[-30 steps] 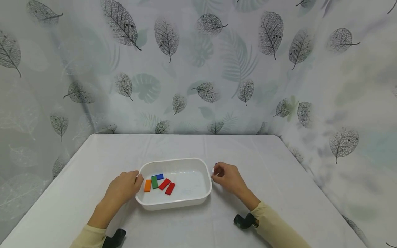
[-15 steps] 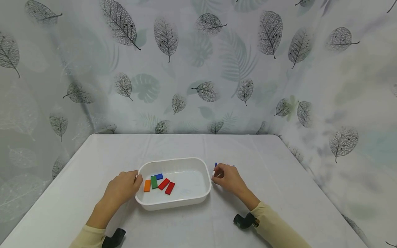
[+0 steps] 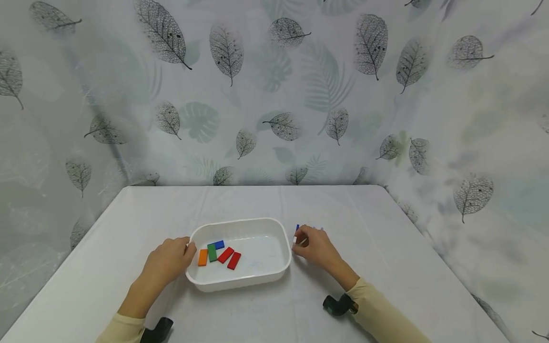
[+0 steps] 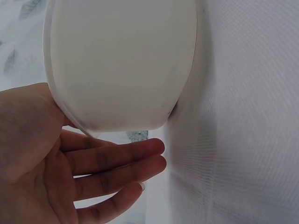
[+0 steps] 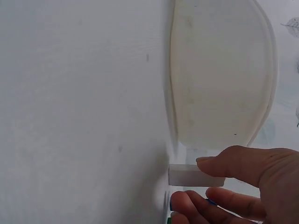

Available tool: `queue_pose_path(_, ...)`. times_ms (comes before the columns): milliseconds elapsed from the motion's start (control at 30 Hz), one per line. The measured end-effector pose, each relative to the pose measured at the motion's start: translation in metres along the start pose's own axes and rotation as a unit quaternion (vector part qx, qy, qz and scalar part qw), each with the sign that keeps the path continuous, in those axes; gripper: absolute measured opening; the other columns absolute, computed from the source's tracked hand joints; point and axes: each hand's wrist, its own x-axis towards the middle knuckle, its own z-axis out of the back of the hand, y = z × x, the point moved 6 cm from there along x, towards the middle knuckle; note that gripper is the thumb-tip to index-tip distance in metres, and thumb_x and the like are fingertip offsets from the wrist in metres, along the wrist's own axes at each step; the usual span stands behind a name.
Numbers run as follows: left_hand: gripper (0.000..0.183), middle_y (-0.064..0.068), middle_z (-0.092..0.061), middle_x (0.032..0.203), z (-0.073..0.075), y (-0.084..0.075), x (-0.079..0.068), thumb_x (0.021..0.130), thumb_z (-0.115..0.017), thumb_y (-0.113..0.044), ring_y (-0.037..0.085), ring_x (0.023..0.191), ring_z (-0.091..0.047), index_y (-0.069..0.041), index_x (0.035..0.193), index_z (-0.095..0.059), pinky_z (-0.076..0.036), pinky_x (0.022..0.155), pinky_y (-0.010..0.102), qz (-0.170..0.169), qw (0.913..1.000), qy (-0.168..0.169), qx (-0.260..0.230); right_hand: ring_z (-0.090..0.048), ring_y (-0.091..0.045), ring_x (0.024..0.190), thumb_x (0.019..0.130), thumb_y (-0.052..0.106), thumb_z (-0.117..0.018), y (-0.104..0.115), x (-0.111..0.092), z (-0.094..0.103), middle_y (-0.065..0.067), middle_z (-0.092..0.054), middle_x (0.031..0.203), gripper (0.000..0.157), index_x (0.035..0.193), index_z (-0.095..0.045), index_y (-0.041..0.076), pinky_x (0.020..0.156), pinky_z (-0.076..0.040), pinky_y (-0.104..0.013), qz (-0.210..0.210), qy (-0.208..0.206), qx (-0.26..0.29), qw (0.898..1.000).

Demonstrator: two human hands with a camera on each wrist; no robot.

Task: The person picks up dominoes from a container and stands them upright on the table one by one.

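A white plastic tub [image 3: 244,281] stands on the table, holding two red blocks [image 3: 225,255], a green block [image 3: 212,253], a blue block [image 3: 219,245] and an orange block [image 3: 203,257], all flat and rectangular. At its left end my left hand [image 3: 170,257] holds the rim, thumb over the edge; in the left wrist view the other fingers [image 4: 117,158] stretch loosely below the tub wall. Just beyond the right end, my right hand [image 3: 316,245] pinches a white rectangular block [image 5: 194,176] that stands on end on the table. Its thumb lies along the block's upper part.
Behind the right hand, a blue piece [image 3: 298,227] and small pale bits [image 3: 321,228] peek out, mostly hidden by the fingers. White cloth covers the table [image 3: 240,314]. A leaf-printed curtain [image 3: 266,95] rises at the back and sides.
The right hand has shifted very slightly, so more of the blue piece behind its fingertips shows. The left hand keeps its hold on the tub, and the blocks inside lie as before.
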Motion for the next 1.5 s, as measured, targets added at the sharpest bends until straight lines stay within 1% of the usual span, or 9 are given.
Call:
queue_pose_path(233,0.038,0.009,-0.063,0.077,-0.002,0.002,0.001,0.103,-0.056,-0.020,0.020,0.061,-0.053,0.012,0.120,-0.065,-0.051,0.056,0.033,0.003,1.0000,0.000,-0.007,-0.068,-0.017,0.081,0.081,0.006,-0.086,0.005,0.000,0.009,0.000,-0.069,0.091,0.025,0.099,-0.068,0.006,0.072,-0.056,-0.036,-0.005,-0.003,0.009,1.000)
queue_pose_path(367,0.039,0.009,-0.065,0.079,-0.004,0.002,0.002,0.103,-0.056,-0.020,0.020,0.062,-0.053,0.013,0.120,-0.064,-0.052,0.056,0.032,0.002,1.0000,-0.001,-0.007,-0.067,-0.015,0.080,0.082,0.011,-0.086,0.011,-0.001,0.013,-0.001,-0.071,0.095,0.025,0.101,-0.069,0.007,0.067,-0.055,-0.034,-0.009,-0.006,-0.028,1.000)
queue_pose_path(500,0.037,0.008,-0.063,0.077,-0.004,0.001,0.002,0.103,-0.055,-0.020,0.020,0.062,-0.053,0.013,0.119,-0.065,-0.050,0.056,0.033,0.003,1.0000,-0.002,-0.006,-0.061,-0.013,0.075,0.084,0.015,-0.085,0.023,-0.002,0.019,-0.004,-0.070,0.093,0.025,0.103,-0.070,0.007,0.061,-0.051,-0.033,-0.008,-0.028,-0.075,0.997)
queue_pose_path(633,0.036,0.008,-0.061,0.076,-0.004,-0.001,0.002,0.103,-0.055,-0.020,0.020,0.062,-0.052,0.012,0.117,-0.065,-0.050,0.056,0.033,0.003,1.0000,-0.001,-0.004,-0.058,-0.012,0.072,0.084,0.014,-0.084,0.042,-0.002,0.022,-0.004,-0.069,0.089,0.025,0.104,-0.071,0.007,0.058,-0.050,-0.032,0.016,-0.049,-0.093,0.994)
queue_pose_path(733,0.036,0.007,-0.059,0.073,-0.004,-0.001,0.001,0.103,-0.055,-0.020,0.020,0.061,-0.052,0.012,0.116,-0.065,-0.051,0.055,0.033,0.004,1.0000,-0.001,-0.006,-0.058,-0.013,0.072,0.085,0.014,-0.083,0.057,-0.001,0.020,0.000,-0.067,0.087,0.025,0.105,-0.071,0.006,0.058,-0.050,-0.031,0.038,-0.047,-0.094,0.994)
queue_pose_path(900,0.036,0.007,-0.060,0.074,-0.003,-0.001,0.001,0.103,-0.055,-0.020,0.020,0.061,-0.052,0.012,0.117,-0.065,-0.051,0.055,0.032,0.007,0.9999,-0.002,-0.008,-0.059,-0.015,0.074,0.086,0.009,-0.081,0.080,0.004,0.007,0.000,-0.066,0.088,0.021,0.104,-0.071,0.006,0.058,-0.049,-0.026,0.092,-0.023,-0.075,0.993)
queue_pose_path(1067,0.036,0.006,-0.060,0.074,-0.003,0.001,0.001,0.103,-0.055,-0.021,0.020,0.060,-0.052,0.011,0.117,-0.066,-0.051,0.055,0.032,0.008,0.9999,-0.003,-0.008,-0.063,-0.018,0.081,0.089,0.008,-0.080,0.099,0.009,-0.014,-0.006,-0.069,0.096,0.021,0.108,-0.072,0.008,0.065,-0.052,-0.025,0.137,0.032,-0.047,0.989)
queue_pose_path(1200,0.036,0.005,-0.058,0.072,-0.004,0.002,0.001,0.104,-0.055,-0.021,0.020,0.060,-0.051,0.010,0.116,-0.066,-0.049,0.054,0.032,0.008,0.9999,-0.003,-0.009,-0.063,-0.019,0.086,0.090,0.009,-0.081,0.107,0.013,-0.030,-0.007,-0.070,0.099,0.022,0.111,-0.072,0.009,0.070,-0.053,-0.023,0.150,0.070,-0.045,0.985)
queue_pose_path(1500,0.037,0.005,-0.058,0.072,-0.003,0.002,0.001,0.103,-0.054,-0.021,0.019,0.059,-0.051,0.011,0.117,-0.066,-0.048,0.053,0.032,0.005,0.9999,-0.006,-0.014,-0.065,-0.019,0.088,0.091,0.010,-0.080,0.118,0.021,-0.052,-0.004,-0.071,0.099,0.019,0.109,-0.074,0.010,0.071,-0.051,-0.019,0.165,0.115,-0.050,0.978)
